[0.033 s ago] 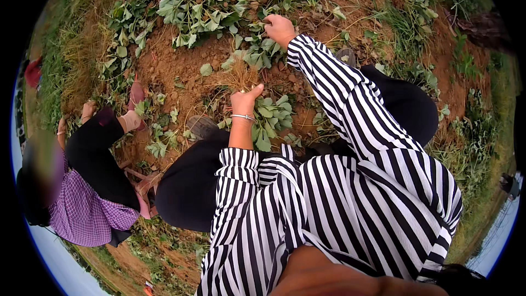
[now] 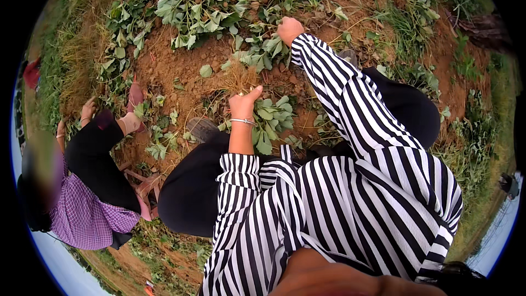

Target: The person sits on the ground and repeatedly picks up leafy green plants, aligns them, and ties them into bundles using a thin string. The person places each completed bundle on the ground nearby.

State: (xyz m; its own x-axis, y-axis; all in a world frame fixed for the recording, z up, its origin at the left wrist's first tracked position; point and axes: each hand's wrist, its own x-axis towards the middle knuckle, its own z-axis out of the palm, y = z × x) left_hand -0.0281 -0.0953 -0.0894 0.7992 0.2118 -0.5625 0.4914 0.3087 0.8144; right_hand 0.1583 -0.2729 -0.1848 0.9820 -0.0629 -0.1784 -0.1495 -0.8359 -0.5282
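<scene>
My left hand (image 2: 244, 103) is closed round a bunch of uprooted leafy seedlings. Their thin brown roots (image 2: 239, 75) stick out beyond my thumb, and the broad green leaves (image 2: 271, 120) hang on the near side of the hand. Farther out and to the right, my right hand (image 2: 289, 29) is curled close above the ground, beside low green leaves (image 2: 266, 50). Its fingertips are turned away, so whatever they grip is hidden.
Heaped leafy plants (image 2: 203, 8) lie beyond my hands on reddish soil (image 2: 159, 57). At the left another person in a purple checked shirt (image 2: 90, 208) sits low, hands near the plants. My shoe (image 2: 203, 130) rests beside my left hand. Grass (image 2: 408, 38) grows at the right.
My right hand has moved a little to the right, and its fingers have curled further in. My left hand still holds the seedlings in nearly the same place.
</scene>
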